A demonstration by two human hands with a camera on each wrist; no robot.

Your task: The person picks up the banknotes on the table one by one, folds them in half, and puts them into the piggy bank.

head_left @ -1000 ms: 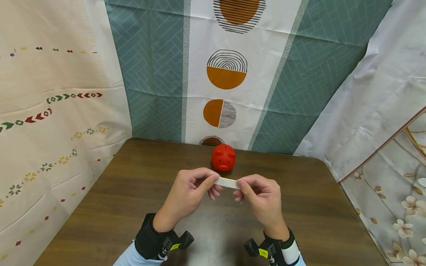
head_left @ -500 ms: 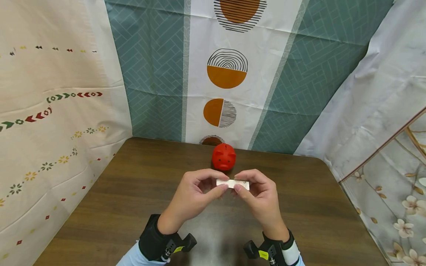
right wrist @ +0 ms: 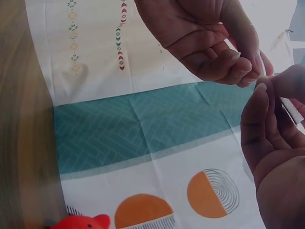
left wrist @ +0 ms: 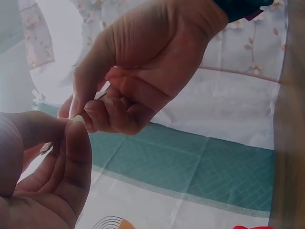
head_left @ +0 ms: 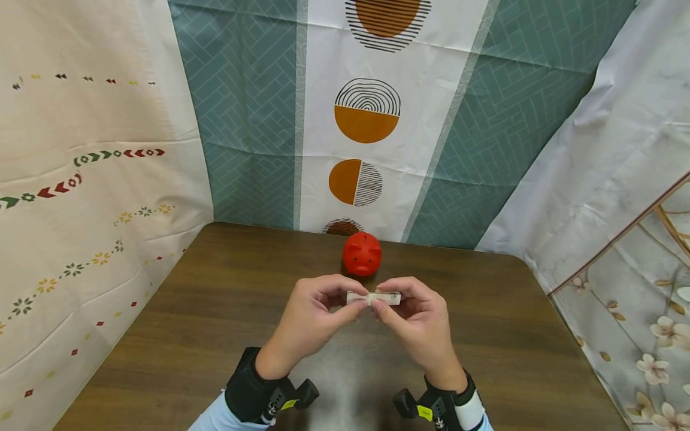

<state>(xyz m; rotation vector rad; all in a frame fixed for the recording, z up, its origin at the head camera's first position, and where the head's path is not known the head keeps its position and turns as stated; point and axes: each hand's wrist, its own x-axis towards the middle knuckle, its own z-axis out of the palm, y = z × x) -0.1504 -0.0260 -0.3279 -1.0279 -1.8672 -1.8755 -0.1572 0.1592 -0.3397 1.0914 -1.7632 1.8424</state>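
Over the middle of the table, both hands pinch a narrow, pale folded paper strip [head_left: 390, 298] with small print near its right end. My left hand [head_left: 304, 320] grips it between thumb and fingertips from the left; my right hand [head_left: 423, 320] does likewise from the right. The two thumbs nearly meet at the strip's middle. In the right wrist view one end of the strip [right wrist: 291, 112] sticks out past the right hand's fingers. Beyond the hands a red piggy bank [head_left: 362, 254] faces me, its slot on top.
The brown wooden table [head_left: 259, 263] runs back to a teal and white patterned curtain [head_left: 248, 120]. Cream cloth [head_left: 97, 239] hangs at left, floral cloth [head_left: 620, 299] at right. Both wrists wear black straps with small cameras.
The hands have come closer together along the strip, thumbs now near its middle. The strip turned to show print, then looks narrower. The piggy bank stays put.
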